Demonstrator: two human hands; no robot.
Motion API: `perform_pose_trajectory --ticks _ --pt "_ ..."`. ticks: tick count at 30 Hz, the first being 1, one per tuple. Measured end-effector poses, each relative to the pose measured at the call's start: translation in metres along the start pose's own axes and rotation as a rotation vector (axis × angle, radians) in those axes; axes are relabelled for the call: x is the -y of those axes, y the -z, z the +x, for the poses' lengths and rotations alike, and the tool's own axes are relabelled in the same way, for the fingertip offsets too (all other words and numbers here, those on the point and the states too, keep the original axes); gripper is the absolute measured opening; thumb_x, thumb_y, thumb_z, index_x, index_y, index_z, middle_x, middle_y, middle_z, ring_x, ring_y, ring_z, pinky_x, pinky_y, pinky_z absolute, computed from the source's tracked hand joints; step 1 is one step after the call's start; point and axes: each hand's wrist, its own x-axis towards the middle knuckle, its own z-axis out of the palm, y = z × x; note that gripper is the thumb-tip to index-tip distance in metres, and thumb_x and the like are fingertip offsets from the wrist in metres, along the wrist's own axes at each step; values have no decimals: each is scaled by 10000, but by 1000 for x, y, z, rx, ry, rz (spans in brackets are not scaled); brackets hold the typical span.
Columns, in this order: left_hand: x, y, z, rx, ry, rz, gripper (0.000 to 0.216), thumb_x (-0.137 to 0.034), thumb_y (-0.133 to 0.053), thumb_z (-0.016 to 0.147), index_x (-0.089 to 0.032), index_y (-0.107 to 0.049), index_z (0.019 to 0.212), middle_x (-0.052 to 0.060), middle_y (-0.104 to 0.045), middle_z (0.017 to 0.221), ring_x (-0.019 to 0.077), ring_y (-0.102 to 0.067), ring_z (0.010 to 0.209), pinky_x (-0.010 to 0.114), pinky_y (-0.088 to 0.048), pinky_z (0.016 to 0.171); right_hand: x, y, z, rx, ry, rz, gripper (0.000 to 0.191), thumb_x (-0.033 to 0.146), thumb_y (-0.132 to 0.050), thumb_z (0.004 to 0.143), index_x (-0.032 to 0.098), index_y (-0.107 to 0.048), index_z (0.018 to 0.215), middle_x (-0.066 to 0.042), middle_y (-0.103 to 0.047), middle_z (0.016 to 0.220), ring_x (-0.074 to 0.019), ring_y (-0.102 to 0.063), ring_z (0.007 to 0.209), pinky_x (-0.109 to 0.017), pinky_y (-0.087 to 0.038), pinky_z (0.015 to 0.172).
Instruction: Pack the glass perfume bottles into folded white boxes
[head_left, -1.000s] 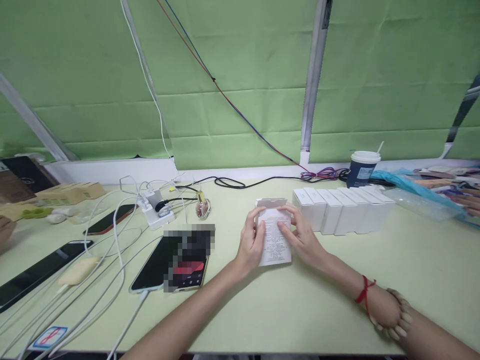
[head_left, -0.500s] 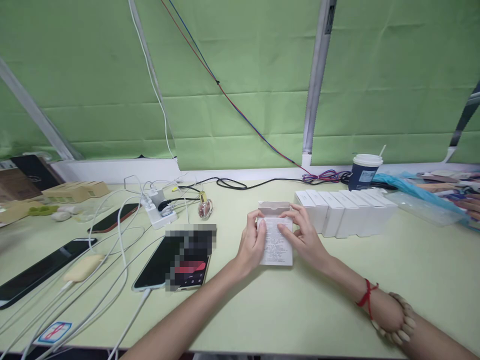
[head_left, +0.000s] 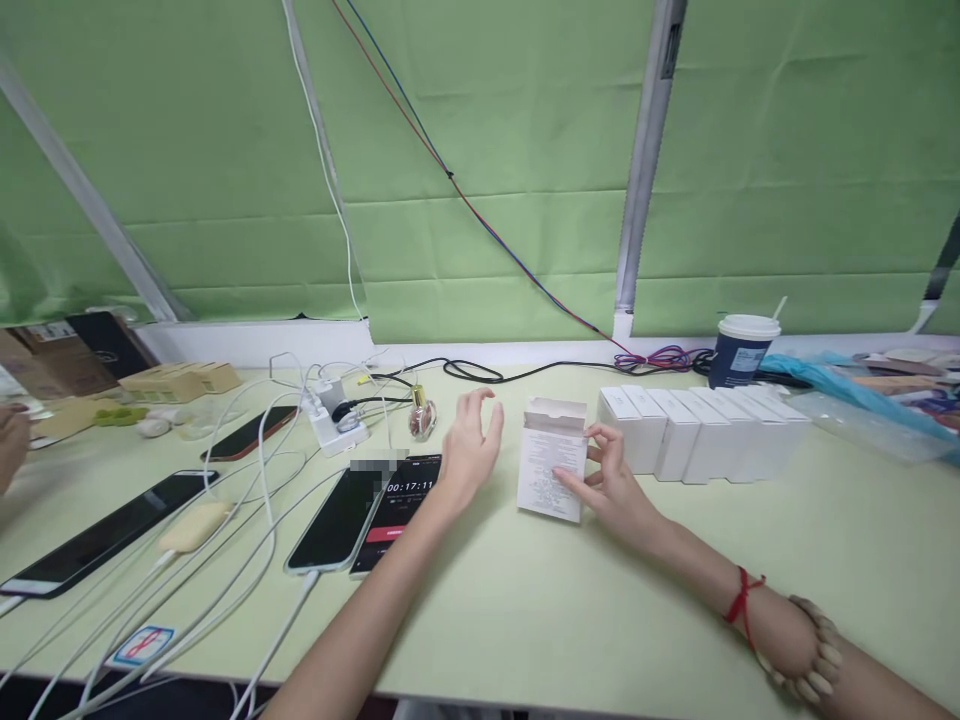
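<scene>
My right hand (head_left: 609, 478) grips a small white printed box (head_left: 553, 463) that stands on the pale green table (head_left: 570, 610), its top flap open. My left hand (head_left: 469, 450) hovers open to the left of the box, fingers spread, between the box and a small glass perfume bottle (head_left: 422, 415) with a gold cap. A row of several shut white boxes (head_left: 701, 430) stands just right of the held box.
Two phones (head_left: 367, 500) lie side by side left of my hands, one showing a timer. More phones (head_left: 112, 530), white cables and a power strip (head_left: 337, 425) cover the left. A paper cup (head_left: 741, 350) stands at the back right. Another person's hand (head_left: 11, 440) shows at the far left.
My left hand has let go of the box and moved left toward the bottle, opening. The right hand now holds the box alone, standing upright. The camera has shifted left.
</scene>
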Motion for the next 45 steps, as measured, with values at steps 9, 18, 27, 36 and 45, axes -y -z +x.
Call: perform_pose_trajectory --ticks 9,18,27,36,45 --pt "47 21 17 75 479 712 390 -230 -458 815 -139 -590 1171 270 -338 1387 462 -201 1335 602 -222 971 8 5 -2 63 81 -227 227 419 -469 879 313 -489 1078 -54 -411 1179 -146 -605 817 -338 -594 659" --pt "46 20 18 304 474 841 420 -265 -361 837 -112 -585 1157 214 -577 1142 325 -492 1128 441 -278 956 6 6 -1 100 96 -294 249 416 -452 887 302 -482 1106 -56 -404 1184 -115 -588 770 -310 -584 657" --pt "49 14 14 272 408 868 449 -283 -372 829 -90 -560 1189 224 -559 1174 334 -451 1164 425 -283 953 7 6 -2 111 117 -321 243 399 -448 891 301 -477 1111 -61 -400 1187 -112 -578 772 -294 -578 630" --pt "26 2 2 241 241 909 369 -246 -406 824 -92 -613 1088 200 -602 1058 314 -514 1039 401 -309 915 6 8 -2 117 98 -349 256 409 -452 888 299 -463 1119 -54 -405 1190 -95 -594 703 -303 -575 636" --pt "18 -5 -4 253 154 897 335 -249 -403 838 -128 -620 1062 180 -606 1022 307 -515 1014 407 -325 882 6 9 0 134 79 -347 281 437 -453 885 309 -450 1134 -50 -400 1199 -86 -594 649 -290 -559 575"
